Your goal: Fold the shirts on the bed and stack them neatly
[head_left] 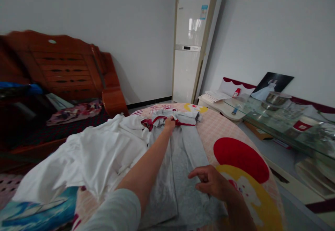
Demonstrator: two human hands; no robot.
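Note:
A grey garment (180, 168) with red trim near its far end lies spread lengthwise before me; I cannot tell its exact kind. My left hand (170, 122) reaches to that far end, its fingers closed at the red-trimmed part. Over the near right part of the garment is my right hand (210, 184), fingers apart and slightly bent, holding nothing. Whether it touches the cloth is unclear. To the left, a rumpled white cloth (96, 150) lies against the grey garment. A small dark red piece of fabric (147, 124) shows between them.
Beneath the clothes is a round table with a pink patterned cover (206, 133). A wooden bench (65, 70) stands at the left. On the right, a glass-topped stand (282, 123) holds metal bowls (274, 100). A tall white air conditioner (188, 74) is in the corner.

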